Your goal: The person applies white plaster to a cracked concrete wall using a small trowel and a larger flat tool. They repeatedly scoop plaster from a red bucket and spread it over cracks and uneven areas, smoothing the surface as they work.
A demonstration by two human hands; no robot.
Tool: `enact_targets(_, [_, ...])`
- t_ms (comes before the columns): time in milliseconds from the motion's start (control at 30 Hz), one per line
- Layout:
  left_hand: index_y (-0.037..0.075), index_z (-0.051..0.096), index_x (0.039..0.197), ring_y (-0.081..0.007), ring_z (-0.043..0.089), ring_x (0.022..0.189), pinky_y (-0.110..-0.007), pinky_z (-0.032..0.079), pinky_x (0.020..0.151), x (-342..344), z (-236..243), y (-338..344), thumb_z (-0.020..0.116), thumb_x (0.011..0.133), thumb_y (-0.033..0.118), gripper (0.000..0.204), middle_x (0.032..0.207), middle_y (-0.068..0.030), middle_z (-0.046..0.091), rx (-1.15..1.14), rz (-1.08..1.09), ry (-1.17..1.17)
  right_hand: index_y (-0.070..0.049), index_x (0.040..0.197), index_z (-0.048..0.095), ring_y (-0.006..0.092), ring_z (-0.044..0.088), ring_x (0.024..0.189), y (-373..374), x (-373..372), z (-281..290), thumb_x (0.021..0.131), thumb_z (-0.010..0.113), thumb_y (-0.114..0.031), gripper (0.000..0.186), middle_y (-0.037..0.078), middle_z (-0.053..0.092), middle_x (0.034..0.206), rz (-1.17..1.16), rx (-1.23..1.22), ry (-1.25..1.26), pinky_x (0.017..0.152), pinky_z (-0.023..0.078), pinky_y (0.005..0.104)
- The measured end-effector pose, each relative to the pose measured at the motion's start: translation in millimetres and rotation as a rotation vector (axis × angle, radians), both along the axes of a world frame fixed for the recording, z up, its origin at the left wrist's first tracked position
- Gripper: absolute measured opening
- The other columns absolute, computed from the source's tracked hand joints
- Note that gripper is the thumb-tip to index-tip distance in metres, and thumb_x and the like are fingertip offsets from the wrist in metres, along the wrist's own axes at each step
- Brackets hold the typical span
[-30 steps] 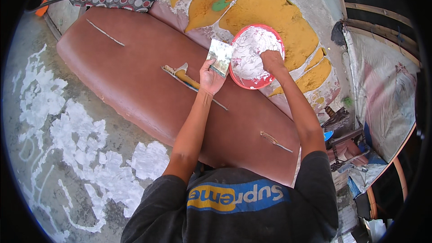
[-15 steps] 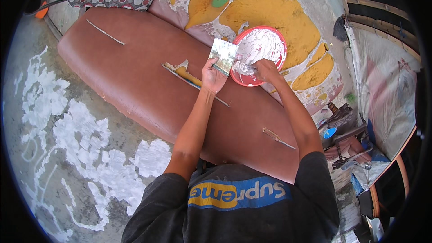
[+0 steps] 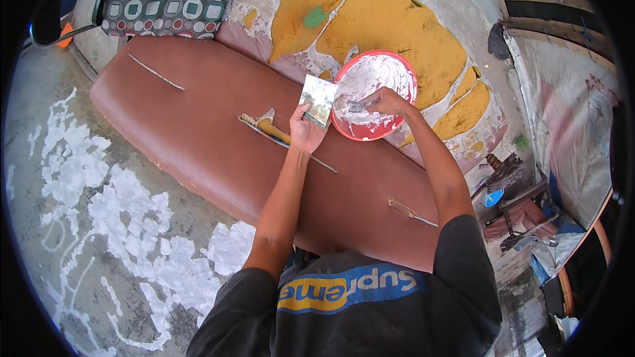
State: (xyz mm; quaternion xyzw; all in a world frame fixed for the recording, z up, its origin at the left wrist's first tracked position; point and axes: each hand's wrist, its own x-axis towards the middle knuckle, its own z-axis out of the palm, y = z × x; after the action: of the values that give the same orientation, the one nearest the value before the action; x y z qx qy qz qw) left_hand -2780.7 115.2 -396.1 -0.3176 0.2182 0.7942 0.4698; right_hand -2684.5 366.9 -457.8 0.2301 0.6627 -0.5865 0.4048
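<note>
My left hand grips a flat, square, shiny plate, thumb across its face, above the brown seat. To its right is a red basin of thick white paste; the plate's edge comes close to the rim. My right hand reaches over the basin with its fingers closed around a small flat-bladed scraper. The blade points left, at the paste in the basin's near left part. Paste hides whether the tip is sunk in it. White smears coat the basin's inner wall.
A long brown vinyl seat with several slits lies beneath my arms. Behind it, a torn backrest bares yellow foam. A patterned cushion sits at the far left. White patches mark the floor. Tools lie at right.
The view has shifted, so the seat and basin sit lower in the picture. My right hand has moved farther over the basin, and more of the scraper blade shows. My left hand still holds the plate.
</note>
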Motion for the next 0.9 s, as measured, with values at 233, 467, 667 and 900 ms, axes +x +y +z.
enact_targets(233, [0.012,0.052,0.129,-0.0213,0.050,0.122,-0.048,0.029,0.110,-3.3,-3.2,-1.2,0.050,0.085,0.020,0.045,0.129,-0.0044,0.058,0.018,0.008,-0.005,-0.008,0.120,0.065,0.0052,0.048,0.053,-11.7,40.2,3.0,0.086,0.064,-0.012,0.034,0.000,0.060,0.068,-0.337,-0.202,-0.091,0.046,0.039,0.0216])
enact_targets(467, [0.001,0.050,0.122,-0.0243,0.057,0.112,-0.039,0.047,0.097,-10.0,-16.5,-35.2,0.053,0.085,0.009,0.038,0.119,-0.0102,0.060,-0.307,0.027,0.171,-0.007,0.126,0.061,0.0036,0.050,0.068,3.6,41.3,77.9,0.092,0.062,-0.019,0.036,-0.005,0.058,0.076,-0.559,-0.189,0.056,0.061,0.043,0.0190])
enact_targets(667, [0.001,0.043,0.126,-0.0201,0.059,0.110,-0.035,0.052,0.093,-28.3,50.4,-35.4,0.052,0.086,0.000,0.041,0.118,-0.0106,0.057,-0.497,-0.365,0.405,-0.004,0.130,0.055,0.0051,0.051,0.074,-2.8,48.8,156.8,0.094,0.057,-0.010,0.036,-0.003,0.057,0.082,-0.556,-0.130,0.291,0.068,0.045,0.0219])
enact_targets(900, [0.000,0.036,0.134,-0.0220,0.061,0.107,-0.035,0.053,0.090,-21.6,121.5,20.6,0.046,0.084,0.008,0.052,0.123,-0.0139,0.055,-0.220,-0.443,0.415,-0.015,0.117,0.067,0.0183,0.060,0.078,-44.0,36.6,223.4,0.079,0.063,0.003,0.042,0.006,0.063,0.098,-0.369,0.352,0.844,0.063,0.050,0.0273])
